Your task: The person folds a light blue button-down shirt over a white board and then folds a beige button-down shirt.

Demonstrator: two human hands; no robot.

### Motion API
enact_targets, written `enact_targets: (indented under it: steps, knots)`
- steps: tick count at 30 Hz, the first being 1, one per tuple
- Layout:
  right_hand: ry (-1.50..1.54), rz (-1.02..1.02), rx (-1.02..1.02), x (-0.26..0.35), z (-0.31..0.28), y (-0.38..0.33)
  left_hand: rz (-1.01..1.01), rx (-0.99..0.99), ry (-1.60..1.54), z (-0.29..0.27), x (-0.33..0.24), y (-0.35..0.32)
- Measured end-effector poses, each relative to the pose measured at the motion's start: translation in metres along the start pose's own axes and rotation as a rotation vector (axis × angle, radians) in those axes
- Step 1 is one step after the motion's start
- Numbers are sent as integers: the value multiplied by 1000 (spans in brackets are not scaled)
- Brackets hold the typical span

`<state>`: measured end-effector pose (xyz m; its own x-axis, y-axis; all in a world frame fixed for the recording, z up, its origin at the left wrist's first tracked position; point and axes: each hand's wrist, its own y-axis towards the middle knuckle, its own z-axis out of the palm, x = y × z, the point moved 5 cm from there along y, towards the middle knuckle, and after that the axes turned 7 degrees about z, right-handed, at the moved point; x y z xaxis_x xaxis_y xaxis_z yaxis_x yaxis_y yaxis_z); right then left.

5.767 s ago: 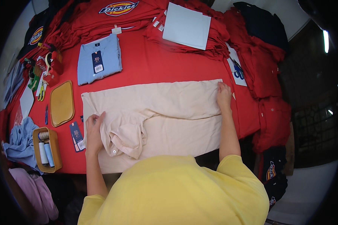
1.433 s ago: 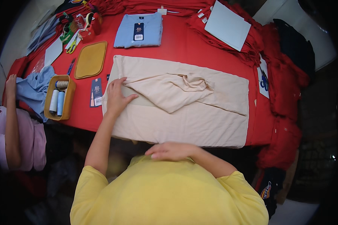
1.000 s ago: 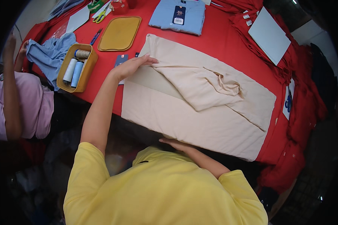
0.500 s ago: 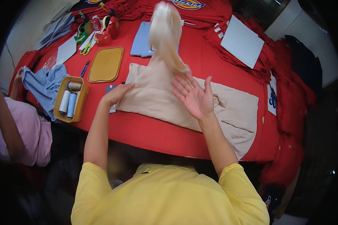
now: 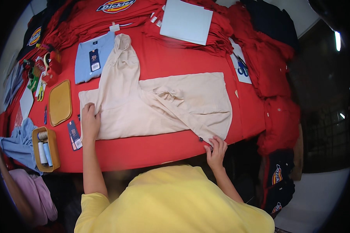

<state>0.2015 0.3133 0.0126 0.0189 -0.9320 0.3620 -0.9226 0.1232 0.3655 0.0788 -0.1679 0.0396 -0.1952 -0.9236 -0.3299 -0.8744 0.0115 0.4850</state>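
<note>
One beige garment (image 5: 122, 120), spread between and beyond left hand (image 5: 90, 123) and right hand (image 5: 217, 153) | bunched folds (image 5: 169, 96) between them: likely best eased flat, edges taut | left: fingers bent on edge (can't tell grip) | right: narrowed, pinching its near corner

Beige garment (image 5: 124, 112) is reading as matt cloth, creasing softly, bunching rougher at its gathered parts. Red table cover (image 5: 136, 153) is looking like dull, smooth fabric. Folded blue shirt (image 5: 84, 68) is showing flat matt cloth; dark swing tag (image 5: 72, 131) is looking like card. Mustard box (image 5: 56, 154) is passing for smooth plastic; thread spools (image 5: 42, 154) are showing fine wound fibre. White sheets (image 5: 186, 22) are looking smooth and matt (paper or thin card, can't tell). Blue scissor handles (image 5: 242, 70) are looking like plastic. Yellow top (image 5: 182, 198) is showing soft, matt cloth.
</note>
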Motion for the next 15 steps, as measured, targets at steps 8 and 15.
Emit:
enact_targets:
  steps: [8,15]
  knots:
    - [431,222,-218,-65,-30,171,-320,-79,-87,18,39,-3]
    - [-127,150,-107,-59,47,303,-372,-214,137,26,41,2]
